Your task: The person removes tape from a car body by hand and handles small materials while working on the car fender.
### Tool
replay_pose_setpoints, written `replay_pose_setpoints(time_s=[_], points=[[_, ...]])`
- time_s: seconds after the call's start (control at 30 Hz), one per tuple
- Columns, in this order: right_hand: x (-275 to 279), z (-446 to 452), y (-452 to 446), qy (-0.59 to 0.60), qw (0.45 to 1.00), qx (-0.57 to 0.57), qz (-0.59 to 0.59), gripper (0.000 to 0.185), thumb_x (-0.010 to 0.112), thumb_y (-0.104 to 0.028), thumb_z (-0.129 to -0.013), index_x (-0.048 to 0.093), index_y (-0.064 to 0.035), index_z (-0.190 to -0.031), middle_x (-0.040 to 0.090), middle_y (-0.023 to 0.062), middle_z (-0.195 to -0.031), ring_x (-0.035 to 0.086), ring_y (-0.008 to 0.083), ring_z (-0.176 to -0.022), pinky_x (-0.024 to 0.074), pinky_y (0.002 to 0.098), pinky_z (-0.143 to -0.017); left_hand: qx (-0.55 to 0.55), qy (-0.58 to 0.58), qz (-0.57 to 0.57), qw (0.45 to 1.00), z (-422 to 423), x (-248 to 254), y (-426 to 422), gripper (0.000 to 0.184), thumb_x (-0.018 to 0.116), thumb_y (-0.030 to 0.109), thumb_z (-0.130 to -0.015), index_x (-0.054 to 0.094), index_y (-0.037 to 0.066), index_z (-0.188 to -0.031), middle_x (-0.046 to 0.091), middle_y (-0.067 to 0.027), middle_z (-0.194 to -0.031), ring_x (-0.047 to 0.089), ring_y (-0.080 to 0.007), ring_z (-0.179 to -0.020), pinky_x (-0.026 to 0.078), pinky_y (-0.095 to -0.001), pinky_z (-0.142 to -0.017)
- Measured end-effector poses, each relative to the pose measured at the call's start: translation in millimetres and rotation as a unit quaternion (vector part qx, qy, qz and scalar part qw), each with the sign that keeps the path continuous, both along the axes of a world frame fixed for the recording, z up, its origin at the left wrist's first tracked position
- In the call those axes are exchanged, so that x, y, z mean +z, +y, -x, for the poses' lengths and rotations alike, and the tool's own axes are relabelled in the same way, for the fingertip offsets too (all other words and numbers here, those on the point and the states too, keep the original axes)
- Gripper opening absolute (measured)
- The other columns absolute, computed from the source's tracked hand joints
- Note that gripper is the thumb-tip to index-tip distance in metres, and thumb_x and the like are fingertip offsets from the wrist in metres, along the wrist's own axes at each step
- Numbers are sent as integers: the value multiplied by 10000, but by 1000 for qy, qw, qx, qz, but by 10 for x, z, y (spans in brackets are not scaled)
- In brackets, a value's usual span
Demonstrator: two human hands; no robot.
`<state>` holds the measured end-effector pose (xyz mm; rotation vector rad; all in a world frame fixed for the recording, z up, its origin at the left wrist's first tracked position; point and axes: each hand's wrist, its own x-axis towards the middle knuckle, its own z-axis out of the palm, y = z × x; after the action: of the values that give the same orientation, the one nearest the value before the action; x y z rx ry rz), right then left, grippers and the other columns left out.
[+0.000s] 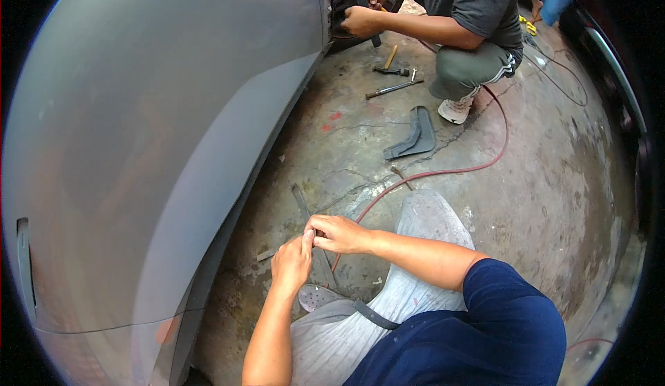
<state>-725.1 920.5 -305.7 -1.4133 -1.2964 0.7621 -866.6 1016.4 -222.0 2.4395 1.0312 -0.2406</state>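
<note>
Dull grey: a narrow strip (300,200) passes behind the spot where left hand (291,262) and right hand (341,234) meet. Both hands curled nearly closed, fingertips touching; cannot tell whether either grips the strip or something smaller. A short grey piece (266,255) juts out beside the left hand.

Handling, estimated: strip light, stiff lengthwise, perhaps a little springy, edges possibly sharp; best held by its flat faces near mid-length.

Outward, on the floor (526,206): red hose (450,172), black curved flap (424,133), hammer (392,71). Car panel (173,123) at picture left; co-worker (478,8) crouches beyond.
</note>
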Motion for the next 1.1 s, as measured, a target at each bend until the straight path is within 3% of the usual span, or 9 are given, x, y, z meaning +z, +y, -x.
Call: replay_pose_setpoints(time_s=[0.1, 0.33, 0.4, 0.47, 0.57, 0.77, 0.87, 1.1], points=[[-40, 9, 30, 5, 999, -23, -34, 228, 601, -223, -958, 603, -40, -1094, 670, 160, -1081, 659, 392, -1009, 527, 481, -838, 19, 6, 32, 999, -76, 142, -29, 514, 414, 460, -1072, 705, 49, -974, 706, -239, -1004, 658, -461, -980, 502, -535, -836], [-80, -25, 37, 9, 999, -32, 22, 282, 556, -298, -1020, 639, -28, -1017, 684, 163, -981, 671, 384, -942, 520, 473, -779, 15, -169, -5, 986, -98, 122, -53, 209, 674, 187, -945, 627, 6, -1038, 653, -150, -1012, 680, -289, -940, 533, -401, -755], [-127, -19, 57, 50, 998, -25, 4, 353, 557, -341, -1038, 637, -14, -931, 674, 155, -857, 680, 328, -801, 512, 442, -693, 1, -198, 11, 980, -66, 69, -36, 196, 699, 121, -913, 613, 0, -1040, 642, -134, -1006, 678, -260, -927, 543, -375, -750], [-133, -26, 65, 68, 997, -14, 13, 383, 561, -342, -1054, 634, -5, -887, 658, 128, -770, 691, 237, -713, 528, 391, -646, -9, -209, 0, 978, -53, 17, -27, 192, 704, 106, -901, 617, 0, -1035, 643, -135, -998, 677, -264, -912, 548, -367, -749], [-143, -25, 63, 60, 998, -11, 21, 426, 553, -363, -1060, 645, 0, -858, 657, 117, -747, 695, 216, -699, 532, 382, -627, -31, -201, -15, 979, -35, 1, -11, 193, 712, 106, -890, 623, 4, -1026, 644, -138, -989, 675, -271, -888, 552, -366, -748], [-89, -29, 44, 89, 995, 5, 39, 442, 557, -376, -1057, 666, 11, -874, 680, 122, -762, 706, 219, -717, 542, 371, -645, -47, -189, -25, 981, -33, 9, -2, 201, 723, 114, -876, 630, 6, -1017, 645, -145, -971, 675, -289, -863, 552, -379, -756], [-35, -11, 24, 109, 993, -4, 34, 487, 526, -420, -1051, 660, -7, -831, 688, 149, -755, 694, 293, -715, 518, 417, -662, -43, -189, -15, 981, -35, 36, -11, 199, 722, 114, -876, 631, 7, -1017, 648, -148, -978, 674, -306, -869, 547, -393, -770], [-61, -17, 28, 109, 993, 12, 45, 485, 522, -434, -1049, 668, -13, -858, 686, 150, -781, 698, 288, -741, 521, 416, -677, -42, -168, -21, 985, -48, 99, -27, 158, 673, 94, -918, 644, 17, -1052, 667, -157, -1037, 673, -353, -937, 530, -419, -816]])
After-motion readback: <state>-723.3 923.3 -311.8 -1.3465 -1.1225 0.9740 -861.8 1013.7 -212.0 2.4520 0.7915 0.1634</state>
